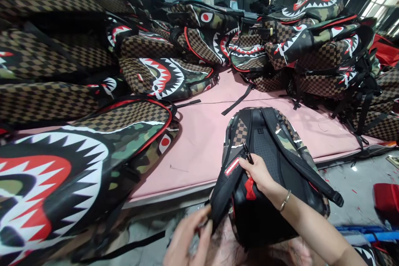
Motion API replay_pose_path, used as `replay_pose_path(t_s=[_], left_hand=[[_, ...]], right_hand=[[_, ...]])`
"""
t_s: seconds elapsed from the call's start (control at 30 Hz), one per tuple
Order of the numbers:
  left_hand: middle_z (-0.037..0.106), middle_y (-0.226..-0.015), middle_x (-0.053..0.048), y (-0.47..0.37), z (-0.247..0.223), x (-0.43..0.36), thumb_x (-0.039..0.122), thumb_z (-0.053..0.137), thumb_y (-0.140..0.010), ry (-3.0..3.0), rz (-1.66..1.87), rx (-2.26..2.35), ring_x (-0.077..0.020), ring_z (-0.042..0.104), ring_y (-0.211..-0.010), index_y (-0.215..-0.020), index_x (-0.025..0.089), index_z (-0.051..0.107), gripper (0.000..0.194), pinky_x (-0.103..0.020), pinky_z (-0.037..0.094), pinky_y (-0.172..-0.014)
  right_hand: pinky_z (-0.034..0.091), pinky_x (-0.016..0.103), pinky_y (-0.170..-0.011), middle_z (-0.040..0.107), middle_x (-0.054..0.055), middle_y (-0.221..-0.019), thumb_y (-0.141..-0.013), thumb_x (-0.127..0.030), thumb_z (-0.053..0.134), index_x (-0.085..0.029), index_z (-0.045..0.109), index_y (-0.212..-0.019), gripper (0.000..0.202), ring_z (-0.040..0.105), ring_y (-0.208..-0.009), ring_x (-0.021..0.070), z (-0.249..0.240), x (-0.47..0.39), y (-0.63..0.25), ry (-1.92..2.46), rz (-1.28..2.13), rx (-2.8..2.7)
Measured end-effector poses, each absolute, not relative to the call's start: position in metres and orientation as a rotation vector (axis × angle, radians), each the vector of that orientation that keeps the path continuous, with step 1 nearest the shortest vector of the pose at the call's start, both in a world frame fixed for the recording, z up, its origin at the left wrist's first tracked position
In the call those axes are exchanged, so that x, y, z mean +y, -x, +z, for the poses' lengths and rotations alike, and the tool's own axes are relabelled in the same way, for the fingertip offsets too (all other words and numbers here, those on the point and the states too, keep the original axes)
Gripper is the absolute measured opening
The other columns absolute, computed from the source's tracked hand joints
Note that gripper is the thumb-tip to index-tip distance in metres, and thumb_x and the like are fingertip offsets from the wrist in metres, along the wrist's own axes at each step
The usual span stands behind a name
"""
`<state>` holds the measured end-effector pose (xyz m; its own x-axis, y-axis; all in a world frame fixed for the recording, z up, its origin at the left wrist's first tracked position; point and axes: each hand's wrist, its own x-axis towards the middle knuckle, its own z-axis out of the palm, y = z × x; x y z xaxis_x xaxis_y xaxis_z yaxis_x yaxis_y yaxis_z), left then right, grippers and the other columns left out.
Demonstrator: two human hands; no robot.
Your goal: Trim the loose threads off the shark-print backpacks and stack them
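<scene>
A black backpack [264,199] with checkered and camouflage sides lies back panel up at the near edge of the pink table, in front of me. My left hand [190,237] pinches the lower end of its left shoulder strap [222,193]. My right hand [257,172] is closed around small dark thread snips [247,152], whose points rise above the fingers. Its fingertips are beside the red and white label [232,166] on that strap. A red strip of cloth [250,188] hangs below the right hand. The other shoulder strap [307,170] lies loose to the right.
A large shark-mouth backpack [102,158] lies at the left on the pink tabletop [199,141]. More such backpacks [168,77] are stacked behind it, and another pile [324,54] stands at the back right. Beyond the table's edge are a red object [386,201] and blue bars [370,235].
</scene>
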<state>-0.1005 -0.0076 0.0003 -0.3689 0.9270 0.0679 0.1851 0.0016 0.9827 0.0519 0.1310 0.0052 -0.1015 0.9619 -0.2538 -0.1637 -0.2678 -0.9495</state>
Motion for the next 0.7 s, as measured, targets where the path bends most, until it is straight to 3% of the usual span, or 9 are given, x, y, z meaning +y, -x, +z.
replay_pose_path(t_s=[0.1, 0.27, 0.37, 0.5, 0.7], left_hand=[[0.064, -0.108, -0.005, 0.104, 0.013, 0.035, 0.025, 0.076, -0.060, -0.848, 1.345, 1.540, -0.0214, 0.058, -0.097, -0.098, 0.024, 0.067, 0.039, -0.024, 0.045, -0.084], [0.071, -0.078, -0.006, 0.090, 0.013, 0.068, 0.026, 0.077, -0.060, -0.439, 0.896, 1.069, -0.0153, 0.064, -0.062, -0.096, 0.015, 0.066, 0.040, -0.022, 0.051, -0.059], [0.072, -0.078, -0.005, 0.087, 0.010, 0.064, 0.020, 0.079, -0.057, -0.313, 0.957, 1.025, -0.0134, 0.065, -0.061, -0.097, 0.016, 0.066, 0.042, -0.020, 0.051, -0.058], [0.072, -0.081, -0.007, 0.087, 0.008, 0.060, 0.017, 0.080, -0.055, -0.250, 1.000, 0.969, -0.0168, 0.067, -0.068, -0.097, 0.015, 0.066, 0.045, -0.023, 0.053, -0.064], [0.073, -0.084, -0.008, 0.080, 0.010, 0.061, 0.016, 0.079, -0.056, -0.239, 1.050, 0.931, -0.0185, 0.068, -0.072, -0.097, 0.015, 0.066, 0.043, -0.025, 0.053, -0.070]], right_hand=[[0.027, 0.020, -0.044, 0.038, -0.007, -0.051, -0.062, -0.046, 0.067, -0.018, 0.048, -0.061, 0.034, 0.032, -0.047, 0.0066, 0.003, 0.117, -0.053, 1.195, 1.590, -1.108], [0.035, 0.021, -0.053, 0.047, -0.004, -0.063, -0.078, -0.043, 0.052, -0.017, 0.053, -0.079, 0.026, 0.043, -0.057, 0.0095, -0.008, 0.097, -0.065, 1.288, 1.425, -1.215], [0.034, 0.020, -0.051, 0.046, -0.005, -0.059, -0.083, -0.039, 0.046, -0.018, 0.053, -0.080, 0.022, 0.043, -0.055, 0.0097, -0.008, 0.084, -0.081, 1.389, 1.284, -1.334], [0.037, 0.022, -0.056, 0.053, -0.004, -0.062, -0.080, -0.037, 0.055, -0.018, 0.055, -0.077, 0.019, 0.048, -0.059, 0.0111, -0.002, 0.069, -0.093, 1.382, 1.119, -1.536], [0.038, 0.022, -0.053, 0.056, -0.002, -0.063, -0.082, -0.036, 0.053, -0.018, 0.057, -0.082, 0.018, 0.052, -0.059, 0.0123, -0.001, 0.066, -0.088, 1.334, 0.932, -1.642]])
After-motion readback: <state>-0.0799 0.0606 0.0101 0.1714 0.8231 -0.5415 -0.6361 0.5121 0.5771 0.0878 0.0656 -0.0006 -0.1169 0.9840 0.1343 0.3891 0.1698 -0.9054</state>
